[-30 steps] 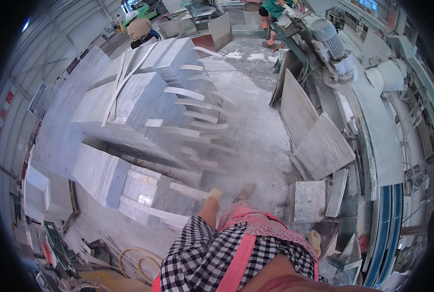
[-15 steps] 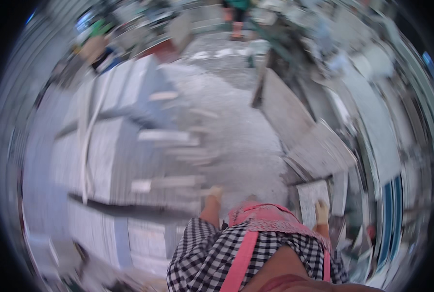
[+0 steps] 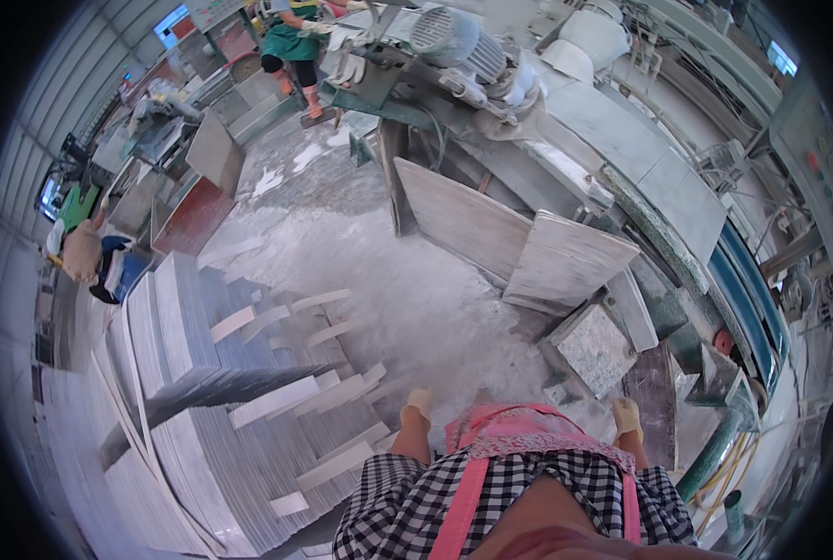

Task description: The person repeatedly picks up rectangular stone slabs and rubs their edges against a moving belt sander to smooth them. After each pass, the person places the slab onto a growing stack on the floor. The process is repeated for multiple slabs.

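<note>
My left hand (image 3: 418, 403) hangs at my side in a pale glove with nothing in it, above the dusty floor beside a stack of grey stone slabs (image 3: 202, 392). Also gloved and empty, my right hand (image 3: 627, 416) hangs next to a small speckled granite tile (image 3: 595, 347) propped on the ground. I wear a checked shirt and a pink apron (image 3: 514, 439). Two large pale slabs (image 3: 566, 261) lean against the machine base ahead of me.
A stone-cutting machine with a grey motor (image 3: 454, 37) and a long bench (image 3: 640, 159) runs along the right. A person in a green apron (image 3: 290, 42) stands at the far end. Another person (image 3: 80, 252) crouches at the left. White strips (image 3: 276, 397) lie on the stacks.
The view has swung to the right: the slab stacks slid to the lower left and the machine now fills the top. Both hands still hang at my sides.
</note>
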The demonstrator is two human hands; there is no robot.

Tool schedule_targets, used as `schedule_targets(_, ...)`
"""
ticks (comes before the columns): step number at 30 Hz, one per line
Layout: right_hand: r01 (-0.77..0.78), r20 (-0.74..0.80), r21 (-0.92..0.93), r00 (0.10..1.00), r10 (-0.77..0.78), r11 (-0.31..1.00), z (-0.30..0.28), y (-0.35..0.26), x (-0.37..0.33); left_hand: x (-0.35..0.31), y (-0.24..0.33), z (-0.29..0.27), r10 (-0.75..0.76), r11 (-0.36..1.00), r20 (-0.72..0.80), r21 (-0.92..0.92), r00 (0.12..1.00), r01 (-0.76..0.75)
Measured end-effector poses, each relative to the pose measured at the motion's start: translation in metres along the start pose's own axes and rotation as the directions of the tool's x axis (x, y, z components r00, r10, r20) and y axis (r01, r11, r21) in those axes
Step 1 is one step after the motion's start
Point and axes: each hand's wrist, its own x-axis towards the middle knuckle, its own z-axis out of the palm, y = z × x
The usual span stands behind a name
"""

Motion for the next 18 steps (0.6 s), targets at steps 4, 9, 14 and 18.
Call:
schedule_targets(4,-0.075,-0.061,0.134,0.995,0.084,0.988,0.000,0.055,-0.030,-0.017,0.054,-0.019,-0.145,0.984,0.057,0.110,0.988,0.138)
schedule_targets(9,-0.260,-0.010,-0.076,0.966,0.260,0.963,-0.002,0.072,-0.040,-0.044,0.151,-0.048,-0.226,0.927,0.126,0.331,0.966,0.174)
schedule_targets(14,0.096,-0.013,-0.333,0.994,-0.106,0.938,0.008,0.065,-0.012,-0.030,0.183,-0.047,0.273,0.591,0.313,0.691,0.910,-0.415)
schedule_targets(18,-0.053,-0.156,0.410,0.980,0.127,0.910,0.002,0.042,0.015,-0.007,0.170,-0.033,0.189,0.970,0.021,-0.159,0.982,-0.183)
